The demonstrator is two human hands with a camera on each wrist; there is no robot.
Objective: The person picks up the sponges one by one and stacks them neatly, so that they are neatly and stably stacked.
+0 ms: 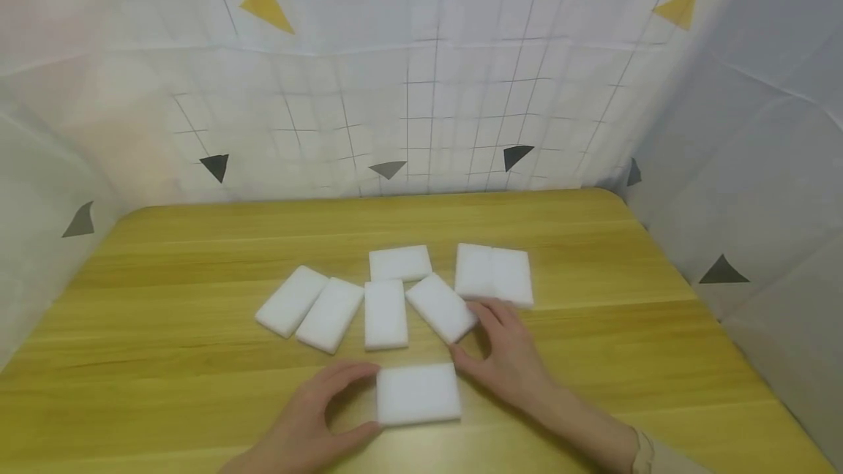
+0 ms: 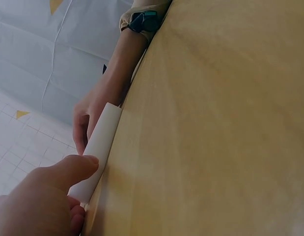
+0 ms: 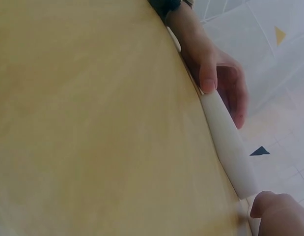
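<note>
A white rectangular foam block (image 1: 418, 393) lies flat near the front edge of the wooden table (image 1: 626, 357). My left hand (image 1: 369, 399) holds its left end, index finger at the far corner and thumb at the near corner. My right hand (image 1: 470, 335) lies to the block's right, its thumb touching the far right corner and its fingers spread toward a tilted block (image 1: 440, 307). In the left wrist view the left thumb (image 2: 75, 169) rests on the block (image 2: 100, 142). The right wrist view shows the block (image 3: 228, 137) edge-on, between the left hand (image 3: 220, 83) and the right thumb (image 3: 272, 209).
Several more white blocks lie in a loose arc mid-table: a pair at the left (image 1: 309, 309), an upright one (image 1: 386, 314), one behind it (image 1: 399, 262) and a pair at the right (image 1: 494, 274). A white patterned curtain (image 1: 421, 93) closes in the table on three sides.
</note>
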